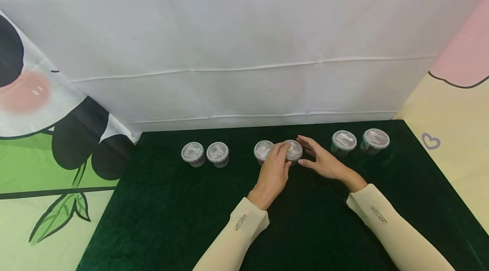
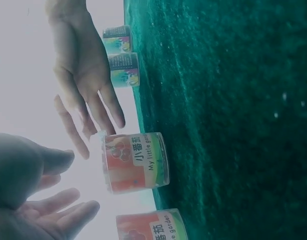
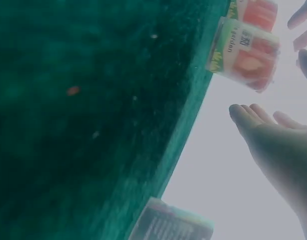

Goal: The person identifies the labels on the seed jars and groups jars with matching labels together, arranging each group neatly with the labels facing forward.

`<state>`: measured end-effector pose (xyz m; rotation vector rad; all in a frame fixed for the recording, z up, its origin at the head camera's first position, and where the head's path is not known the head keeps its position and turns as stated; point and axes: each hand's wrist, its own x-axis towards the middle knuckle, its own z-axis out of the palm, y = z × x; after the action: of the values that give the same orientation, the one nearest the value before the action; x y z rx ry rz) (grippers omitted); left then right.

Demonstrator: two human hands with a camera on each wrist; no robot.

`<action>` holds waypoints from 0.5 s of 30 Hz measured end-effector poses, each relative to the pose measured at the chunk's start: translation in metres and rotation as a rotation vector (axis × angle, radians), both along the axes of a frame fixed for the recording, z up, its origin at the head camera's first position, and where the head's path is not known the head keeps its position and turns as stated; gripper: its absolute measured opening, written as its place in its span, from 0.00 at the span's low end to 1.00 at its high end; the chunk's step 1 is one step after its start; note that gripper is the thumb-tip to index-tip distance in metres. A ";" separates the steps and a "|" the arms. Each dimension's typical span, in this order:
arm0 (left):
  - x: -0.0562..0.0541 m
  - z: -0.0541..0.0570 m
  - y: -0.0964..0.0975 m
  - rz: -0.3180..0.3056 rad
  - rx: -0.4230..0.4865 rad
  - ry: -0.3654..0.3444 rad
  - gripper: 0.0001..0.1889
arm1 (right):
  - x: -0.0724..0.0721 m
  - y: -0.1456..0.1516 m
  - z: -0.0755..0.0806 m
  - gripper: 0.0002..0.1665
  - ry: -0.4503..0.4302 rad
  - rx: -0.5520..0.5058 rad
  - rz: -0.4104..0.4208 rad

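Two small lidded cups stand side by side mid-table, the left cup (image 1: 262, 149) and the right cup (image 1: 294, 151). Their red labels read "My little garden", plain on the right cup (image 2: 136, 162) in the left wrist view. Over this pair is my left hand (image 1: 272, 173), its fingers loosely bent above the lids and partly hiding them. My right hand (image 1: 324, 163) comes in from the right, thumb and fingers spread beside the right cup. In the right wrist view a gap shows between the right fingertips (image 3: 238, 114) and the cup (image 3: 246, 55).
Two more lidded cups, one (image 1: 192, 153) and its neighbour (image 1: 218, 154), stand to the left. At the right are another cup (image 1: 343, 141) and one beside it (image 1: 375, 140). Dark green cloth (image 1: 172, 220) covers the table; a white sheet (image 1: 244, 50) hangs behind.
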<state>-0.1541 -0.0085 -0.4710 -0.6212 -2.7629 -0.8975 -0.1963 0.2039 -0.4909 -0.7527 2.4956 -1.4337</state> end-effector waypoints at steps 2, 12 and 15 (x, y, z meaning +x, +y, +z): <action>0.002 0.000 0.000 0.002 0.030 -0.013 0.25 | 0.006 0.005 0.003 0.45 0.008 -0.003 -0.015; 0.015 0.004 0.010 -0.006 0.211 -0.055 0.25 | 0.036 0.026 0.012 0.41 0.086 -0.042 -0.064; 0.019 0.002 0.015 -0.014 0.265 -0.105 0.25 | 0.044 0.031 0.013 0.40 0.096 -0.067 -0.072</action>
<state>-0.1354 0.0067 -0.4690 -0.5617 -2.6627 -1.3055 -0.1527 0.2346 -0.4782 -0.7684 2.5822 -1.5482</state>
